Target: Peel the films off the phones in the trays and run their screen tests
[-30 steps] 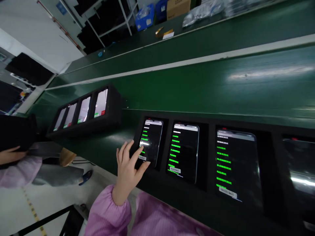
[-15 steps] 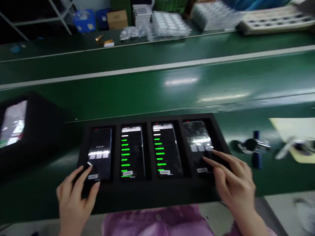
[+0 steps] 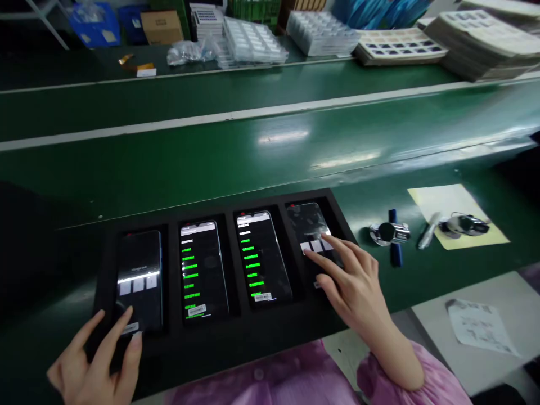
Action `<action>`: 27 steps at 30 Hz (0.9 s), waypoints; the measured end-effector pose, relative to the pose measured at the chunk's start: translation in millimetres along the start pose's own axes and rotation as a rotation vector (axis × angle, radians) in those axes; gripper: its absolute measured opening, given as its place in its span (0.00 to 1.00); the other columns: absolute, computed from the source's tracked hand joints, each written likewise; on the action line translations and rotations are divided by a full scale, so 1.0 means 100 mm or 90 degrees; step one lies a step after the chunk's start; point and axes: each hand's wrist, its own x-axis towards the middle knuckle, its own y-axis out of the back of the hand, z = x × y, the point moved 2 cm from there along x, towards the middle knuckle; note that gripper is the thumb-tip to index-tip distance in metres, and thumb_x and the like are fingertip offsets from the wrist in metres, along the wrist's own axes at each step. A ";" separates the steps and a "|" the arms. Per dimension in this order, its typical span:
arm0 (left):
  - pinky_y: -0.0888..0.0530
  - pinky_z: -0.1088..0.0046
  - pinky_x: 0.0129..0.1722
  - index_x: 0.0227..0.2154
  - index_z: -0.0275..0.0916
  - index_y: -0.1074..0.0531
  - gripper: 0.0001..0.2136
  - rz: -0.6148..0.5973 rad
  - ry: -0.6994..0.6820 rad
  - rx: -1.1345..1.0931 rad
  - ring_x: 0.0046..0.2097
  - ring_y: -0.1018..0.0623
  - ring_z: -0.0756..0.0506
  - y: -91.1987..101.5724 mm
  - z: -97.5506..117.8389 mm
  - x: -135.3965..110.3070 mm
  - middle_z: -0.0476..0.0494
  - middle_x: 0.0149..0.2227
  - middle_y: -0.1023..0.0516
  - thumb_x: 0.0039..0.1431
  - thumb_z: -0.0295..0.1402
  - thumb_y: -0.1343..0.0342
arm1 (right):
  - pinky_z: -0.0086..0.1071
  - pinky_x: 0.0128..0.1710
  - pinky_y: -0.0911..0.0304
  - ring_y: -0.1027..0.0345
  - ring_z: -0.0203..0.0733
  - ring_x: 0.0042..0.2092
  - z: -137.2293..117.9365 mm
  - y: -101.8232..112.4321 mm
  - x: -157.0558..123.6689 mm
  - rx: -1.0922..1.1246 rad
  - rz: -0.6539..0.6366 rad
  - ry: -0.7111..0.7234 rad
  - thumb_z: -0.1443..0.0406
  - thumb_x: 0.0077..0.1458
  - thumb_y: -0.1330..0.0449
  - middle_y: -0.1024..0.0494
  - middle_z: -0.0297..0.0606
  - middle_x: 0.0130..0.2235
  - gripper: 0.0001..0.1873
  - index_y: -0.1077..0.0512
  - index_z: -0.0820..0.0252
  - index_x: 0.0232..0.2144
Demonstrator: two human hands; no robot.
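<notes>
A black tray point(image 3: 233, 264) with a row of slots lies on the green bench, each slot bearing a smartphone. My left hand point(image 3: 99, 360) is open, fingers spread at the lower end of the leftmost phone point(image 3: 141, 253), whose dark screen shows white squares. Over the rightmost phone point(image 3: 306, 219) is my right hand point(image 3: 358, 281), open too, its index finger by the white squares on that screen. Between them, the second phone point(image 3: 206, 281) and the third phone point(image 3: 268, 264) show green lines of text, with a small label low on each.
Right of the tray lie a shiny metal object with a blue strap point(image 3: 388, 233), a white tube point(image 3: 429, 229) and yellow paper point(image 3: 458, 197). Along the back shelf stand clear plastic trays point(image 3: 253, 42), a cardboard box point(image 3: 161, 27), a blue bin point(image 3: 93, 25) and stacked sheets point(image 3: 485, 45).
The view has swung right, so the tray and bench appear further left. My right index finger has moved up the rightmost phone to its white squares. My left hand stays by the leftmost phone.
</notes>
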 end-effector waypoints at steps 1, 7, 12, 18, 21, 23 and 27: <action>0.32 0.41 0.58 0.62 0.44 0.25 0.20 0.003 -0.001 -0.001 0.53 0.23 0.30 0.00 0.01 0.00 0.29 0.65 0.28 0.68 0.37 0.41 | 0.53 0.55 0.40 0.35 0.59 0.61 -0.04 0.01 0.03 0.013 0.010 0.006 0.60 0.75 0.49 0.29 0.47 0.65 0.17 0.23 0.53 0.56; 0.35 0.46 0.61 0.62 0.48 0.25 0.21 0.029 0.002 -0.008 0.55 0.23 0.32 -0.03 -0.01 -0.01 0.34 0.66 0.29 0.68 0.38 0.41 | 0.53 0.59 0.39 0.35 0.56 0.62 -0.40 -0.03 0.18 0.143 -0.001 0.130 0.54 0.77 0.52 0.29 0.50 0.64 0.22 0.23 0.55 0.56; 0.36 0.49 0.60 0.61 0.47 0.25 0.20 0.022 0.002 -0.012 0.54 0.24 0.34 -0.05 0.00 -0.01 0.34 0.66 0.29 0.68 0.37 0.41 | 0.54 0.60 0.40 0.34 0.55 0.62 -0.53 -0.11 0.25 0.154 -0.011 0.134 0.52 0.76 0.52 0.26 0.48 0.63 0.23 0.21 0.54 0.53; 0.37 0.50 0.60 0.63 0.50 0.26 0.21 0.023 0.006 -0.022 0.56 0.24 0.33 -0.03 0.02 -0.01 0.35 0.67 0.30 0.68 0.37 0.41 | 0.53 0.59 0.39 0.32 0.56 0.60 -0.51 -0.06 0.20 0.164 0.028 0.134 0.54 0.77 0.53 0.26 0.49 0.62 0.24 0.21 0.57 0.54; 0.37 0.51 0.59 0.64 0.50 0.27 0.22 0.026 -0.001 -0.016 0.55 0.24 0.34 -0.03 0.03 0.00 0.35 0.67 0.30 0.68 0.36 0.42 | 0.53 0.58 0.38 0.32 0.57 0.59 -0.50 -0.04 0.15 0.175 0.023 0.135 0.56 0.77 0.53 0.27 0.51 0.61 0.23 0.21 0.59 0.53; 0.36 0.52 0.59 0.63 0.49 0.27 0.22 0.024 -0.002 -0.010 0.55 0.24 0.35 -0.02 0.03 0.00 0.35 0.67 0.30 0.68 0.35 0.42 | 0.53 0.57 0.38 0.31 0.57 0.59 -0.49 -0.04 0.12 0.178 0.016 0.139 0.57 0.77 0.52 0.26 0.51 0.61 0.21 0.22 0.59 0.52; 0.35 0.53 0.60 0.60 0.45 0.25 0.18 0.010 -0.014 0.002 0.58 0.26 0.34 0.01 0.06 0.05 0.33 0.64 0.30 0.69 0.34 0.42 | 0.54 0.54 0.38 0.30 0.59 0.57 -0.47 -0.11 0.08 0.163 0.007 0.138 0.58 0.74 0.48 0.25 0.49 0.61 0.17 0.23 0.54 0.55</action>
